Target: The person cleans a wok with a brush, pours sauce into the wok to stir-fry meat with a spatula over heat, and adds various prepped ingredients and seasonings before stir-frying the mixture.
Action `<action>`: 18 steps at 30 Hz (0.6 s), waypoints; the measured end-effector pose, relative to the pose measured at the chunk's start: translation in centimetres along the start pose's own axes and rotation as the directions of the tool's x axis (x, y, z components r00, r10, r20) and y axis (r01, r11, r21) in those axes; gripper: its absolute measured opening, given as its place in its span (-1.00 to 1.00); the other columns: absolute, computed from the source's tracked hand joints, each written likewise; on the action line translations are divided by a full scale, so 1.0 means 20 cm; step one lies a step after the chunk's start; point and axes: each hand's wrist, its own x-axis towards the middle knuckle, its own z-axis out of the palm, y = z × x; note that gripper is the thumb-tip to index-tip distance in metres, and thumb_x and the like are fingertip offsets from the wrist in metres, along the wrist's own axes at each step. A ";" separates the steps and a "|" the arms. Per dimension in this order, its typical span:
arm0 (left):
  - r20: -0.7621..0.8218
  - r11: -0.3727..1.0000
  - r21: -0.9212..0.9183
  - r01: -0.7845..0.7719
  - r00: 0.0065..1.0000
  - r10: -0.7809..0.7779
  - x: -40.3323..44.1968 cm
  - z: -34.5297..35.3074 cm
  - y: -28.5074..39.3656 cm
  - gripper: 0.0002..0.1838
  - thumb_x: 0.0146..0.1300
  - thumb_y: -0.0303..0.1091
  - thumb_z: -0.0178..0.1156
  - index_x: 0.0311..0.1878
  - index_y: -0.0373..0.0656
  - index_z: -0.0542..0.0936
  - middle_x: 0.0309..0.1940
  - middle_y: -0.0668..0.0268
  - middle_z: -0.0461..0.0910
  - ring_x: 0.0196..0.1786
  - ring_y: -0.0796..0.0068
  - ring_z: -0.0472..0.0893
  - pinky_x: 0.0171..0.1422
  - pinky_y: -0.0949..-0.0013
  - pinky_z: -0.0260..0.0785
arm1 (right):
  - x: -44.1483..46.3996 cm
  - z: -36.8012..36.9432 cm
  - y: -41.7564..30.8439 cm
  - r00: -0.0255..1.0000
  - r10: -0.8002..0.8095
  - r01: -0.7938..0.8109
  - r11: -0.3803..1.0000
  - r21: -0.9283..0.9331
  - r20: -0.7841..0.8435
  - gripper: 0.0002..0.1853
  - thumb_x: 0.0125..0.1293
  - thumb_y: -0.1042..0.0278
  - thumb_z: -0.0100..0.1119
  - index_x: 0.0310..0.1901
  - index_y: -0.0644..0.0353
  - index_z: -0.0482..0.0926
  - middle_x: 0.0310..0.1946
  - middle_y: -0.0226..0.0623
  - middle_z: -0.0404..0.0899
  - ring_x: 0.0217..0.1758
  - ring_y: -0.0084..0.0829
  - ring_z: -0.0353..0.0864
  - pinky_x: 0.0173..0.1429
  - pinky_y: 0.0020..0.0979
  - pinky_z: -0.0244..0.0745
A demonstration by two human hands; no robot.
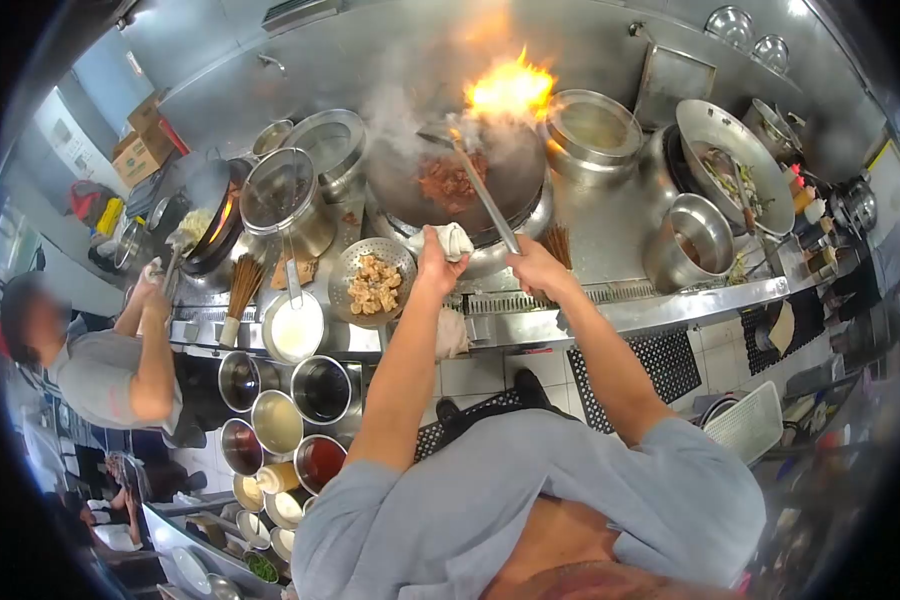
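My left hand [438, 264] is closed on a folded white cloth [454, 243] against the near rim of a large wok [395, 190]. My right hand [540, 270] wraps round the end of a long-handled ladle [486, 195]. The ladle's head reaches over the far part of the wok, partly blurred by steam. Reddish-brown food pieces [452, 182] lie in the wok, and tall flames [510, 90] rise at its far right edge. Left of my left forearm, a perforated strainer [340, 270] holds browned fried pieces [374, 284].
On the left, a co-worker [115, 370] works at another wok [228, 240]. Several sauce containers [320, 388] stand below the counter edge. A lidded-looking pot [595, 130], a steel pot [690, 243] and a wok with greens [695, 125] are on the right. A bamboo brush [244, 285] lies left.
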 end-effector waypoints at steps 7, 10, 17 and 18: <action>-0.073 0.998 -0.063 0.003 0.997 -0.008 0.20 -0.02 0.05 -0.75 0.29 -0.05 0.14 -0.16 0.01 0.48 -0.32 0.40 0.52 -0.33 0.45 0.52 -0.44 0.43 0.44 | -0.09 -0.11 0.04 0.989 -0.040 0.018 0.988 -0.153 -0.145 -0.71 0.26 0.33 0.03 -0.04 0.30 0.38 -0.60 -0.32 0.42 -0.74 -0.49 0.39 -0.67 -0.40 0.28; -0.205 0.998 0.018 -0.056 0.977 0.059 0.16 0.05 0.01 -0.88 0.24 -0.33 0.04 -0.18 -0.08 0.47 -0.29 0.30 0.51 -0.34 0.43 0.53 -0.54 0.48 0.36 | -0.08 -0.24 -0.04 0.998 0.051 -0.064 0.944 -0.325 -0.048 -0.72 0.27 0.28 0.03 -0.08 0.29 0.38 -0.58 -0.26 0.46 -0.73 -0.44 0.43 -0.63 -0.35 0.32; -0.081 0.990 -0.026 -0.141 0.987 0.139 -0.07 0.12 -0.07 -0.93 0.17 -0.40 0.03 -0.31 -0.08 0.50 -0.47 0.36 0.55 -0.50 0.51 0.54 -0.57 0.46 0.29 | -0.17 -0.47 -0.18 0.947 0.177 -0.065 0.924 -0.377 0.270 -0.75 0.29 0.27 0.00 -0.11 0.25 0.42 -0.62 -0.38 0.41 -0.73 -0.51 0.40 -0.72 -0.39 0.27; -0.068 0.983 -0.029 -0.179 0.982 0.176 0.01 0.06 -0.10 -0.93 0.17 -0.40 0.02 -0.32 -0.07 0.50 -0.48 0.37 0.54 -0.50 0.52 0.53 -0.58 0.48 0.28 | -0.11 -0.46 -0.13 0.948 0.184 -0.085 0.931 -0.354 0.258 -0.73 0.29 0.27 0.00 -0.07 0.24 0.42 -0.62 -0.39 0.40 -0.73 -0.52 0.40 -0.72 -0.39 0.27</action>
